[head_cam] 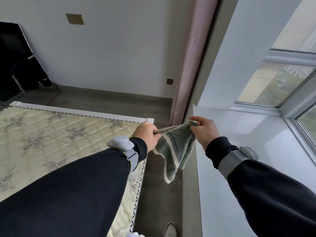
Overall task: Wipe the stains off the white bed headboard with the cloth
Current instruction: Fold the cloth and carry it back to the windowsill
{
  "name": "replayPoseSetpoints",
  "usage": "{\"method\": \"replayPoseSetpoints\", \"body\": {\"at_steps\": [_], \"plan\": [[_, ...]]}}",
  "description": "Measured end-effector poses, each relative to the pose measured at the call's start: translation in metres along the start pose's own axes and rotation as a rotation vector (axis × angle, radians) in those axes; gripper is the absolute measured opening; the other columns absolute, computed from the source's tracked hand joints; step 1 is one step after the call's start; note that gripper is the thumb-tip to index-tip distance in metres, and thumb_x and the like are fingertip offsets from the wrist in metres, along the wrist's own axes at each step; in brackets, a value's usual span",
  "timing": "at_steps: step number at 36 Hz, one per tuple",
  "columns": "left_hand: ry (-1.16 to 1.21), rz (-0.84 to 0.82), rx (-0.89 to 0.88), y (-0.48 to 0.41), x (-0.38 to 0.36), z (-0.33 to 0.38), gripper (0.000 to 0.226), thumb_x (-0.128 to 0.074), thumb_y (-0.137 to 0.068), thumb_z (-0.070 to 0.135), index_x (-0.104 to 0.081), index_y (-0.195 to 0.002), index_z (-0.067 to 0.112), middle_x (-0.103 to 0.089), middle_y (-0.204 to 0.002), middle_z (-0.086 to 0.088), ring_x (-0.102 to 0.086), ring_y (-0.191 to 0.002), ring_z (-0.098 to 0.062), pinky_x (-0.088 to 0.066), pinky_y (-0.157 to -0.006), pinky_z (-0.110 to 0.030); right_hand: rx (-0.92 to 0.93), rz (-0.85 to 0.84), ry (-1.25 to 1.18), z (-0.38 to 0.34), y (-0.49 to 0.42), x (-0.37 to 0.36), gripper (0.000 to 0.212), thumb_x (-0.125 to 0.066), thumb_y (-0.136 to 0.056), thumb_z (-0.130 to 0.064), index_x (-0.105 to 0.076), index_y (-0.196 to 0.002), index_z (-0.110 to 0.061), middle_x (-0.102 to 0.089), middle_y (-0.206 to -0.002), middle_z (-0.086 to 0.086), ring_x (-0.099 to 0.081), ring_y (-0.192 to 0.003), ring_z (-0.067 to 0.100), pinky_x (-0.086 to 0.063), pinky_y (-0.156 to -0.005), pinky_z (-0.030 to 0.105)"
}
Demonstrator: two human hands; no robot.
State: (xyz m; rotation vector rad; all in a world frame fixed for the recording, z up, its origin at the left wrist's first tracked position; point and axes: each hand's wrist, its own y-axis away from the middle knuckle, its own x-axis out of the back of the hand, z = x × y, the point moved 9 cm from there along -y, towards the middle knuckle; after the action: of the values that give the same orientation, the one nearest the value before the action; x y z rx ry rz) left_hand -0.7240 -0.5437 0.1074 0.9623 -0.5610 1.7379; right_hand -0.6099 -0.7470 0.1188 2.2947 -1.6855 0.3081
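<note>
Black chair (15, 62) stands far left against the wall. Next comes the cream quilted mattress (51, 134), with the white bed board (77, 112) along its far edge. Our left hand (147, 134) pinches one corner of the green striped cloth (174, 146), stretched over the floor beside the bed. Our right hand (203, 130) pinches the other corner, by the white windowsill (248, 168).
</note>
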Motion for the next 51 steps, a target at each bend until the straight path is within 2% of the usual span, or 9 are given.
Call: {"method": "replayPoseSetpoints", "body": {"at_steps": [8, 15, 22, 25, 28, 31, 38, 44, 51], "plan": [[0.028, 0.018, -0.089, -0.074, -0.002, 0.073, 0.010, -0.053, -0.100, 0.023, -0.046, -0.097, 0.029, -0.062, -0.077, -0.003, -0.059, -0.071, -0.029, -0.048, -0.066, -0.039, 0.037, 0.004, 0.038, -0.006, -0.065, 0.060, 0.043, -0.052, -0.081, 0.003, -0.072, -0.099, -0.030, -0.051, -0.065, -0.002, -0.051, -0.059, 0.016, -0.044, -0.058, 0.029], [0.036, -0.003, -0.251, -0.132, -0.021, 0.149, 0.019, -0.054, -0.096, 0.013, -0.043, -0.090, 0.028, -0.061, -0.072, -0.002, -0.056, -0.067, -0.030, -0.049, -0.063, -0.038, 0.016, 0.054, 0.241, -0.012, -0.096, 0.128, 0.036, -0.048, -0.078, 0.003, -0.072, -0.088, -0.022, -0.062, -0.070, 0.002, -0.054, -0.061, 0.019, -0.045, -0.056, 0.027], [0.050, -0.212, -0.427, -0.198, -0.066, 0.238, 0.024, -0.049, -0.097, 0.008, -0.063, -0.093, 0.027, -0.070, -0.095, 0.001, -0.065, -0.087, -0.025, -0.055, -0.079, -0.035, -0.036, 0.075, 0.680, -0.014, -0.129, 0.181, 0.007, -0.064, -0.076, -0.016, -0.065, -0.074, -0.023, -0.059, -0.087, -0.004, -0.058, -0.080, 0.018, -0.045, -0.062, 0.026], [0.009, -0.291, -0.569, -0.215, -0.085, 0.285, 0.024, -0.049, -0.097, 0.009, -0.067, -0.102, 0.024, -0.070, -0.100, 0.002, -0.063, -0.094, -0.022, -0.052, -0.085, -0.034, 0.056, 0.091, 0.757, -0.029, -0.148, 0.183, 0.008, -0.063, -0.081, -0.032, -0.064, -0.087, -0.027, -0.058, -0.103, -0.006, -0.059, -0.091, 0.015, -0.044, -0.075, 0.027], [0.001, -0.383, -0.716, -0.225, -0.096, 0.320, 0.022, -0.049, -0.097, 0.008, -0.063, -0.108, 0.021, -0.069, -0.103, -0.002, -0.062, -0.095, -0.026, -0.050, -0.087, -0.036, 0.029, 0.135, 0.592, -0.035, -0.169, 0.191, 0.021, -0.059, -0.084, -0.027, -0.066, -0.104, -0.024, -0.069, -0.104, -0.007, -0.065, -0.092, 0.013, -0.055, -0.082, 0.033], [-0.033, -0.456, -0.801, -0.240, -0.103, 0.345, 0.023, -0.049, -0.095, 0.009, -0.053, -0.107, 0.029, -0.065, -0.098, 0.001, -0.060, -0.090, -0.025, -0.049, -0.081, -0.036, -0.052, 0.155, 0.600, -0.042, -0.183, 0.211, 0.011, -0.061, -0.082, -0.022, -0.069, -0.088, -0.019, -0.072, -0.080, -0.001, -0.067, -0.076, 0.018, -0.057, -0.071, 0.038], [0.052, -0.559, -0.913, -0.266, -0.111, 0.386, 0.022, -0.055, -0.095, 0.013, -0.051, -0.111, 0.027, -0.068, -0.096, 0.001, -0.062, -0.085, -0.019, -0.049, -0.077, -0.030, -0.261, 0.385, 0.499, -0.034, -0.185, 0.255, 0.018, -0.071, -0.084, -0.030, -0.072, -0.069, -0.021, -0.069, -0.064, -0.003, -0.061, -0.062, 0.011, -0.049, -0.060, 0.028], [0.017, -0.563, -0.920, -0.275, -0.121, 0.401, 0.025, -0.067, -0.092, 0.020, -0.063, -0.117, 0.021, -0.070, -0.101, 0.006, -0.062, -0.092, -0.015, -0.048, -0.082, -0.026, -0.318, 0.557, 0.386, -0.023, -0.175, 0.271, 0.010, -0.074, -0.084, -0.025, -0.076, -0.076, -0.019, -0.070, -0.068, -0.005, -0.062, -0.064, 0.009, -0.045, -0.056, 0.019], [-0.051, -0.601, -0.863, -0.291, -0.144, 0.406, 0.015, -0.072, -0.089, 0.026, -0.065, -0.076, 0.025, -0.060, -0.077, 0.008, -0.058, -0.081, -0.018, -0.041, -0.068, -0.023, -0.356, 0.743, 0.288, -0.013, -0.153, 0.313, 0.012, -0.077, -0.082, -0.026, -0.076, -0.076, -0.016, -0.066, -0.062, -0.004, -0.059, -0.060, 0.012, -0.051, -0.061, 0.027]]}}
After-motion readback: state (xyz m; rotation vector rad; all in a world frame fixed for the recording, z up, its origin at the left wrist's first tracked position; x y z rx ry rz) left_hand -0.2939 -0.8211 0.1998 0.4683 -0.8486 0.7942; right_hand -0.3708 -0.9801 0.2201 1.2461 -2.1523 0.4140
